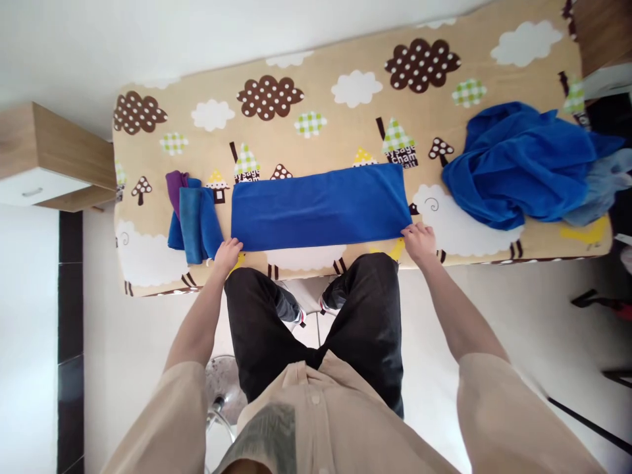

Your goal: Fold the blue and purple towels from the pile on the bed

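Note:
A blue towel [318,207], folded into a long flat strip, lies across the patterned bed sheet [340,131] in front of me. My left hand [228,254] pinches its near left corner. At the near right corner, my right hand [419,242] has its fingers closed on the same towel. Left of the strip, close to my left hand, rest several rolled or folded cloths [194,220] in blue and purple. A crumpled heap of blue cloth [518,168] lies to the right, beyond my right hand, with paler grey-blue cloth [600,187] at its edge.
A wooden cabinet [54,155] with a white drawer front stands at the left. A round stool [226,382] is by my left leg. The white wall [222,33] runs behind the bed. Dark items [600,299] are on the floor at the right.

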`<state>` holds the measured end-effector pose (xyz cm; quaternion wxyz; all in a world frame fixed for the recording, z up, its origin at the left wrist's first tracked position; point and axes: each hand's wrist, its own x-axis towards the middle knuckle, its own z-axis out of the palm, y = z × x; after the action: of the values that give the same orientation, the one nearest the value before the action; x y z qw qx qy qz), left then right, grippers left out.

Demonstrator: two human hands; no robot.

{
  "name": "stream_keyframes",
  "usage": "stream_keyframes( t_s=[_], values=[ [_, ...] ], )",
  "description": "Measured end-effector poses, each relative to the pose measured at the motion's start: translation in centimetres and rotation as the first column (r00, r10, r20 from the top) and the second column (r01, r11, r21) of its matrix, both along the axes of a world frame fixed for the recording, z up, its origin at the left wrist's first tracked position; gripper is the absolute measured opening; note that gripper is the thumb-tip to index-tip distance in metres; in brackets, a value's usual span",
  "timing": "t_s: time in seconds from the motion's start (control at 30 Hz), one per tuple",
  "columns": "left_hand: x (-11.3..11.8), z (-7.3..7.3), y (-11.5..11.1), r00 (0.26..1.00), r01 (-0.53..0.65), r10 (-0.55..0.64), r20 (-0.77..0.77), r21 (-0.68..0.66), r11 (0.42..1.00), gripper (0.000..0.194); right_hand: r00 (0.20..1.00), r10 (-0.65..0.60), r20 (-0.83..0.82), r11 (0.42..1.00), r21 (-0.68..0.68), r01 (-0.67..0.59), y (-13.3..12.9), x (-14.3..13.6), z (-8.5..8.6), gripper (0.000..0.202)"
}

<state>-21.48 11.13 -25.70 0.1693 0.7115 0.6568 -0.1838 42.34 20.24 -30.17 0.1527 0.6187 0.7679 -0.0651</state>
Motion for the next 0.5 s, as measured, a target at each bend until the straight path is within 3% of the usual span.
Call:
stream_keyframes(
  t_s=[0.17,0.27,0.5],
  values=[
    [0.5,-0.4,0.1,0.995,-0.103,0.102,-0.020,-0.079,0.991,0.043,0.999,-0.043,0.033,0.997,-0.060,0.045,0.5,-0.9,0.1,0.045],
    [0.3,-0.4,-0.1,0.995,-0.091,0.085,-0.049,-0.123,0.988,0.043,0.995,-0.090,0.042,0.990,-0.101,0.094,0.4,-1.2,0.9,0.048],
    [1.0,0.8,-0.2,0.990,-0.122,0.106,-0.096,-0.185,0.975,0.036,0.991,-0.123,0.054,0.978,-0.164,0.130,-1.3,-1.1,2.0,0.047]
  ],
)
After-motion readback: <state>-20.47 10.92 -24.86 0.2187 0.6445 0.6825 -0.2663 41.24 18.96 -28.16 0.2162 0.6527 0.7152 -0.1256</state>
